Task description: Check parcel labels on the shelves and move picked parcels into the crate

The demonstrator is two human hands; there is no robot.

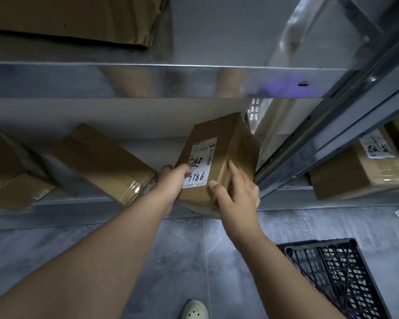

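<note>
A brown cardboard parcel [226, 153] is tilted up at the front of the low metal shelf [78, 203], its white label [199, 162] facing me with "7186" handwritten on it. My left hand [171, 183] grips the parcel's lower left corner, thumb over the label's edge. My right hand [236, 194] holds the lower right side, thumb on the front face and fingers along the side. A black plastic crate [332, 272] stands on the floor at the lower right.
More brown parcels lie on the same shelf at the left [106, 162] and far left [7, 166], another with a label sits in the neighbouring bay [359, 169]. A metal upright [332, 134] divides the bays. A flattened box [74, 17] lies on the upper shelf. My shoe [195, 309] is on the grey floor.
</note>
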